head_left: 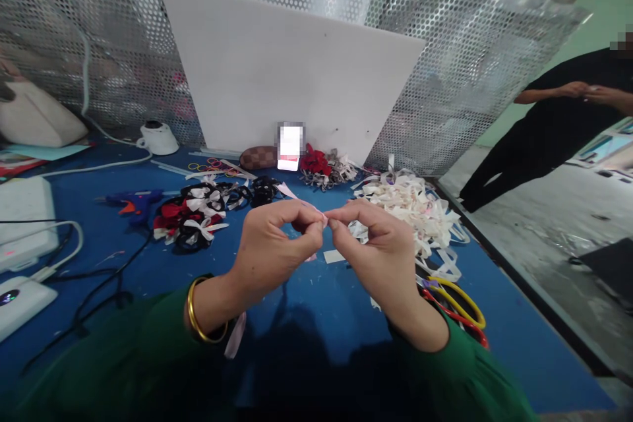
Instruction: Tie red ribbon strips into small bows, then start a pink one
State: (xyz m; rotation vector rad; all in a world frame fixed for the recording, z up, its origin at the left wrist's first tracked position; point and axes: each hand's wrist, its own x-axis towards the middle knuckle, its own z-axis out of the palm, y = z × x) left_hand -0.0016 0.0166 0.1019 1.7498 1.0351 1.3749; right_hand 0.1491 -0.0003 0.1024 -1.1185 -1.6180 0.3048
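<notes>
My left hand (pixel 277 237) and my right hand (pixel 378 247) meet over the middle of the blue table. Thumb and forefinger of each are pinched on a small pale pink ribbon (pixel 325 219), mostly hidden by the fingertips. A pale pink strip (pixel 287 190) shows above my left hand; whether it joins the held ribbon I cannot tell. Below the fingertips lies a short cream strip (pixel 335 256). Another pinkish ribbon piece (pixel 236 336) is by my left wrist. Scissors (pixel 462 303) with yellow and red handles lie beside my right wrist, partly hidden by it.
Cream ribbon loops (pixel 410 204) are heaped at the right. Black, red and white bow hair ties (pixel 192 214) lie left, near a blue glue gun (pixel 132 203) with its cord. A lit phone (pixel 289 148) leans against a white board (pixel 291 66). Someone in black (pixel 564 105) stands at right.
</notes>
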